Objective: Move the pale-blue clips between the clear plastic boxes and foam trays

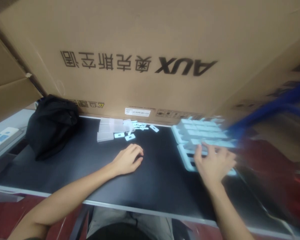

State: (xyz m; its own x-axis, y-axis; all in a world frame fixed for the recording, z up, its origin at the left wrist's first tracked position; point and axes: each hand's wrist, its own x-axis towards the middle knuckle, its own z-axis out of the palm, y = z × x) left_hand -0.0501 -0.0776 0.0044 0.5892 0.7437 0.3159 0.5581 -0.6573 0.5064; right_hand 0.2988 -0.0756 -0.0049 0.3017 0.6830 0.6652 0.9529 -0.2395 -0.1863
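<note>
My left hand (128, 159) rests on the black table (150, 180) near its middle, fingers curled loosely under, with nothing visible in them. My right hand (213, 162) lies over the near edge of a stack of pale blue-white plastic trays (202, 135) at the right, fingers spread on them; motion blurs that side. Several small pale plastic pieces (130, 130) and clear plastic blocks (107, 130) lie at the table's back, beyond my left hand.
A large brown cardboard box (150, 56) with printed lettering stands along the table's far edge. A black cloth bag (51, 125) sits at the back left. A white power strip (0, 138) lies far left. A blurred blue frame (272, 106) crosses the right.
</note>
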